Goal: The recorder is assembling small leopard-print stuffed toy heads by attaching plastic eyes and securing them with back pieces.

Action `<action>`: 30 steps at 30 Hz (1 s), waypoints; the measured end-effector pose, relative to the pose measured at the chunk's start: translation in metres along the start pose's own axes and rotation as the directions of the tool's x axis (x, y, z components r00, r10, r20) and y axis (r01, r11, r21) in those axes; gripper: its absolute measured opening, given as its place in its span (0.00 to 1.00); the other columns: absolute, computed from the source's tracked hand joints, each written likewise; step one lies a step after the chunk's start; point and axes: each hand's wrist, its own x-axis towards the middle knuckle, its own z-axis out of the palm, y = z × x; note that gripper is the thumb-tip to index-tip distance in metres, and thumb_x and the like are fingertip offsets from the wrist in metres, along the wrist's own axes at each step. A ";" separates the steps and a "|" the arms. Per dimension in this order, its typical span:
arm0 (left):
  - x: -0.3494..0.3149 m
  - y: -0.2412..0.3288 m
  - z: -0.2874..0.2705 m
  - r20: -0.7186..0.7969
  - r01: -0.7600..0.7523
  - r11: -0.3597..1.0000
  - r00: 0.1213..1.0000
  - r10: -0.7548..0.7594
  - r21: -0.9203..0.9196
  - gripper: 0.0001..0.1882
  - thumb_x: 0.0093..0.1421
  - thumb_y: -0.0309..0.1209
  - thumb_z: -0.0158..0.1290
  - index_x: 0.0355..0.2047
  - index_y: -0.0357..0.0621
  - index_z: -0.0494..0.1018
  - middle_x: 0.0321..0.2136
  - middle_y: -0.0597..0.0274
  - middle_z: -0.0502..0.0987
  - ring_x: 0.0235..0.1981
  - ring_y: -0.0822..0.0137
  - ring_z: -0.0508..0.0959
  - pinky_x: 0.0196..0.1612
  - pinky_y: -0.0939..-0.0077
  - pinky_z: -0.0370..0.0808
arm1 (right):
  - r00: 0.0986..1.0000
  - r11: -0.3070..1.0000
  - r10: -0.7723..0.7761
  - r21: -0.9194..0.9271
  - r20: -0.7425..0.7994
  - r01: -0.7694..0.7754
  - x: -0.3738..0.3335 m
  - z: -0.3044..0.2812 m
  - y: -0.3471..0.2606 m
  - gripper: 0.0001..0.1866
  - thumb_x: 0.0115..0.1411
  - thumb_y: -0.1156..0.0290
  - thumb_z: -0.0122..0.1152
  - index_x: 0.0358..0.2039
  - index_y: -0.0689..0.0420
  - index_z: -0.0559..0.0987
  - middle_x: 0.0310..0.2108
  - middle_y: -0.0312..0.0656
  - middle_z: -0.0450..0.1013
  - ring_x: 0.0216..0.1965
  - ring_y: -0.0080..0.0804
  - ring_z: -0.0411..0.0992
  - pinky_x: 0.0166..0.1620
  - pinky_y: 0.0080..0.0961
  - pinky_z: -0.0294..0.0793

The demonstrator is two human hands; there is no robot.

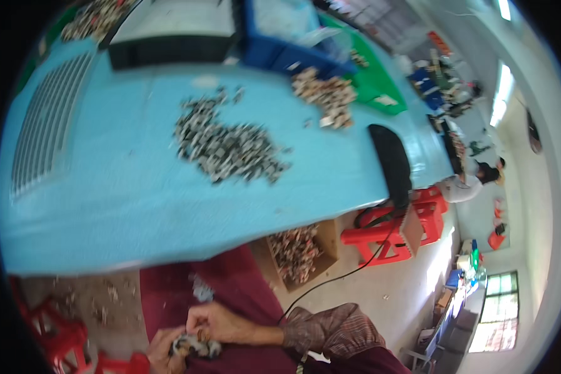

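Observation:
Low in the view, above my lap, my left hand (162,350) is curled round a small bundle of grey, black and tan pieces (198,347); blur hides their exact kind. My right hand (217,323) comes in from the right, closed in a pinch just above that bundle. Whatever sits between its fingertips is too small to make out. A pale bluish scrap (201,288) lies on the dark red cloth (243,280) over my lap. On the light blue table beyond lies a loose pile of small grey and black pieces (227,149).
The light blue table (124,218) also bears a second pile of tan pieces (325,96), a blue bin (280,53), a black-edged tray (171,51) and a ridged grey panel (50,118). A cardboard box (326,249) of pieces and red stools (377,240) stand right. A person (464,187) sits farther off.

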 end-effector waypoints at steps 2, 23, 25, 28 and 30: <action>0.002 -0.012 -0.004 0.212 -0.063 0.998 0.975 0.067 -0.025 0.18 0.62 0.36 0.51 0.49 0.38 0.70 0.38 0.55 0.75 0.38 0.60 0.76 0.43 0.70 0.72 | 0.986 0.986 0.162 0.036 0.049 -0.164 -0.003 -0.007 -0.001 0.07 0.52 0.76 0.63 0.26 0.62 0.72 0.23 0.30 0.69 0.26 0.13 0.64 0.28 0.15 0.66; 0.013 -0.022 0.021 0.372 0.365 0.797 0.908 -0.192 -0.481 0.16 0.58 0.34 0.57 0.44 0.40 0.73 0.35 0.60 0.76 0.37 0.63 0.76 0.44 0.74 0.72 | 0.974 0.989 -0.045 -0.125 0.221 0.074 -0.024 -0.034 -0.011 0.08 0.51 0.72 0.63 0.31 0.59 0.75 0.26 0.36 0.72 0.28 0.20 0.69 0.31 0.19 0.68; 0.016 -0.021 0.024 0.400 0.392 0.761 0.896 -0.191 -0.517 0.16 0.58 0.34 0.57 0.44 0.40 0.73 0.36 0.60 0.76 0.37 0.63 0.76 0.45 0.73 0.71 | 0.975 0.978 -0.127 -0.140 0.179 0.154 -0.017 -0.039 -0.015 0.09 0.45 0.75 0.65 0.24 0.61 0.73 0.20 0.33 0.69 0.25 0.18 0.66 0.28 0.20 0.64; 0.020 -0.011 0.027 0.475 0.479 0.631 0.859 -0.193 -0.611 0.18 0.58 0.35 0.57 0.45 0.41 0.72 0.37 0.60 0.75 0.39 0.63 0.76 0.46 0.72 0.71 | 0.980 0.973 -0.140 -0.166 0.138 0.163 -0.012 -0.040 -0.037 0.08 0.46 0.74 0.63 0.24 0.61 0.72 0.20 0.34 0.68 0.26 0.21 0.67 0.30 0.22 0.65; 0.022 0.000 0.028 0.516 0.530 0.533 0.835 -0.190 -0.660 0.18 0.58 0.36 0.57 0.46 0.41 0.71 0.38 0.60 0.75 0.40 0.62 0.75 0.47 0.72 0.71 | 0.955 0.941 -0.180 -0.241 0.235 0.237 -0.005 -0.048 -0.025 0.07 0.53 0.73 0.61 0.29 0.61 0.73 0.24 0.33 0.69 0.28 0.17 0.66 0.31 0.20 0.64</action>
